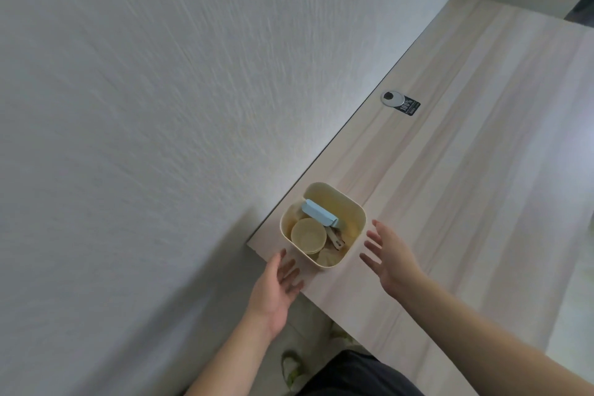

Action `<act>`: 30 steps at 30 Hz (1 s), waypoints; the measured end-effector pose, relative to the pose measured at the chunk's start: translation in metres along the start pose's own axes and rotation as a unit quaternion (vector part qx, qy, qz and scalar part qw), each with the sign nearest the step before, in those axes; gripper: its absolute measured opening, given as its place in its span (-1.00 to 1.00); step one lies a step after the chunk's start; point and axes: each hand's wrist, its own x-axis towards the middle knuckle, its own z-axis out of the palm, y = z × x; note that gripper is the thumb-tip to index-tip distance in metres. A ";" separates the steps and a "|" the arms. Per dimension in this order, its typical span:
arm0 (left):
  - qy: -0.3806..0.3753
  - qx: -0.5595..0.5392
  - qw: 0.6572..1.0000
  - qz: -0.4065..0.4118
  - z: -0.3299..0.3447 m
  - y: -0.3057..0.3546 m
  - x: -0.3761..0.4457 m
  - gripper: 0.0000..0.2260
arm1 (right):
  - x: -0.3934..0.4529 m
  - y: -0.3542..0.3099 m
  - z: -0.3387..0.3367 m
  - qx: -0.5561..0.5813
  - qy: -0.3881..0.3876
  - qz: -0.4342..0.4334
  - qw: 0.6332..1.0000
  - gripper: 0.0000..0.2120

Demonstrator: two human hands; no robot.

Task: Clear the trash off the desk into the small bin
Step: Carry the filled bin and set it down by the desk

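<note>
A small cream bin [352, 202] stands at the left corner of the light wooden desk [466, 170], close to the wall. Inside it lie a pale blue box [318, 213], a round cream paper cup [308, 235], crumpled paper and a small brown item. My left hand [276, 286] is just left of the bin with straight fingers, a little apart from its wall. My right hand [390, 255] is just right of the bin, fingers spread, holding nothing. Neither hand touches the bin.
A white textured wall [160, 106] runs along the desk's far edge. A round metal cable grommet [392, 97] with a black sticker [409, 106] beside it sits further along the desk. Below the desk edge I see the floor and my feet in sandals [291, 366].
</note>
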 end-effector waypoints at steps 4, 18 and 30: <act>-0.047 -0.043 0.998 -0.001 0.011 -0.006 -0.008 -0.53 | -0.008 0.001 0.008 0.043 -0.042 0.033 0.998 -0.64; -0.040 -0.092 0.994 0.045 0.001 0.025 0.016 -0.50 | -0.003 -0.008 0.072 0.039 -0.109 0.017 0.993 -0.73; -0.042 -0.107 0.992 0.046 -0.010 0.049 0.022 -0.53 | -0.010 -0.020 0.094 0.044 -0.089 0.044 0.994 -0.83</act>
